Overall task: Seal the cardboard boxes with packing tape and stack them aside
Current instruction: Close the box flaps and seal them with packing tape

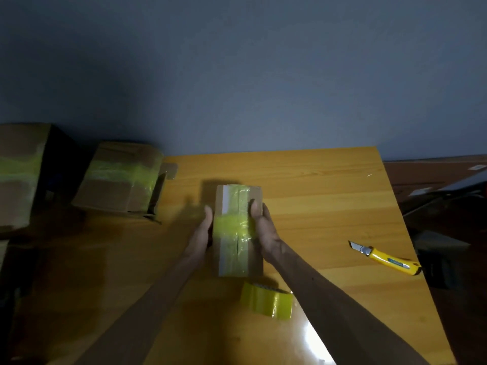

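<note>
so i had the small cardboard box (238,230) between both hands out in the middle of the counter (329,196), left hand (203,230) flat against its left side, right hand (261,227) on the right side with the thumb up on the top face. both grips were pressed onto the box, not loose. yellowish tape ran down the top seam and another band crossed it about halfway, so i judged this one was pretty much sealed and ready to go over with the others.

the tape roll (267,300) sat just in front of the box, near my right forearm. the utility knife (384,258) lay well off to the right with its blade out. two taped boxes (118,177) stood at the left end of the counter.

what could've gone wrong: the stack spot was to my left, so swinging the box over might have clipped the nearer big box, which had a loose flap hanging at its right end. squeezing only on the sides could've let the box slip or buckle. dragging my right arm back could've knocked the roll off the front edge. and that open blade was a hazard for any blind reach.
</note>
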